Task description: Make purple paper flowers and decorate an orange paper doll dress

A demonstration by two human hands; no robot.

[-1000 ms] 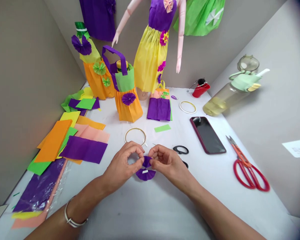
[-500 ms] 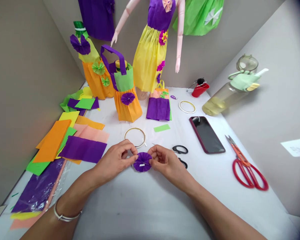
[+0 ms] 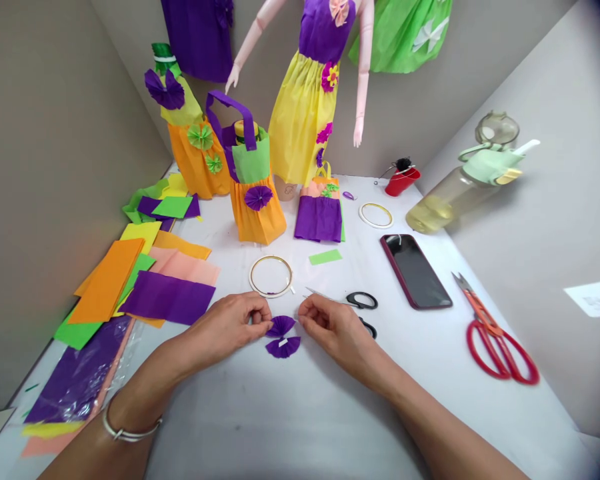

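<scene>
A purple pleated rosette (image 3: 281, 326) lies in front of me as two fan halves, one above the other, with a gap at their sides. On the lower fan sits a small white strip of tape (image 3: 283, 343). My left hand (image 3: 237, 323) is closed in a pinch at the left corner of the upper fan. Just off that fan's right corner is my right hand (image 3: 333, 327), thumb and fingers pressed together; what they hold, if anything, is too small to make out. Black-handled scissors (image 3: 361, 300) lie partly hidden behind my right hand.
A tape roll (image 3: 271, 276) and a green strip (image 3: 325, 257) lie beyond my hands. Coloured sheets (image 3: 170, 295) spread at left. To the right are a phone (image 3: 416, 271), red-handled scissors (image 3: 490, 327) and a bottle (image 3: 447, 197). Decorated bottles and a dressed doll (image 3: 305, 113) stand behind.
The round purple rosette has parted into two fans, the lower one now nearer me. My right fingers have come off its right edge. The view has shifted slightly.
</scene>
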